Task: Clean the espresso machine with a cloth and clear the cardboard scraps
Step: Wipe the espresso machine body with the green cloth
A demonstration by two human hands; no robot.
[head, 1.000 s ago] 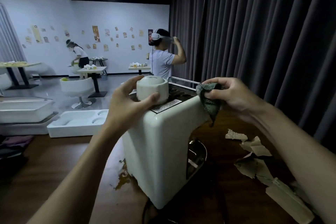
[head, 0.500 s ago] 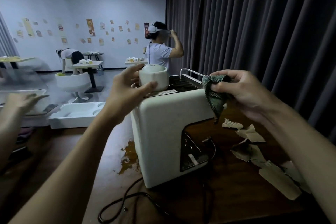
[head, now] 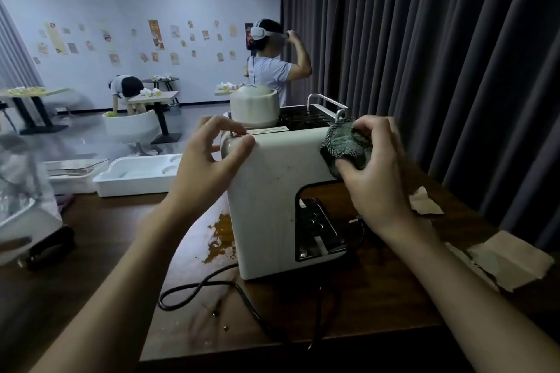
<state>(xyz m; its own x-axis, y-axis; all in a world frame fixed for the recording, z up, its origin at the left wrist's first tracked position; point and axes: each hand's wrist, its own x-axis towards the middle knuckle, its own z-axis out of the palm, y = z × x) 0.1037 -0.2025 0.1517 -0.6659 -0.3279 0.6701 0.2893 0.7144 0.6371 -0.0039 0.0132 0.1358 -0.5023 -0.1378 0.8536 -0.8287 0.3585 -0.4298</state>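
A white espresso machine (head: 272,197) stands on the dark wooden table (head: 378,306), its side panel facing me. My left hand (head: 209,160) grips its upper left corner, thumb over the top edge. My right hand (head: 375,172) holds a bunched dark green cloth (head: 345,145) pressed against the machine's upper right corner. A white cup (head: 254,109) sits upside down on the machine's top. Cardboard scraps (head: 512,260) lie on the table to the right, with a smaller scrap (head: 425,203) partly hidden behind my right wrist.
A brown spill (head: 221,236) stains the table left of the machine. A black power cord (head: 212,285) loops in front of it. White foam trays (head: 136,172) lie on the floor beyond. A dark curtain (head: 439,54) hangs at the right. Two people stand among the far tables.
My left hand let go of the cup and dropped to the machine's top left corner. My right hand brought the cloth down onto the upper right corner. The view pulled back.
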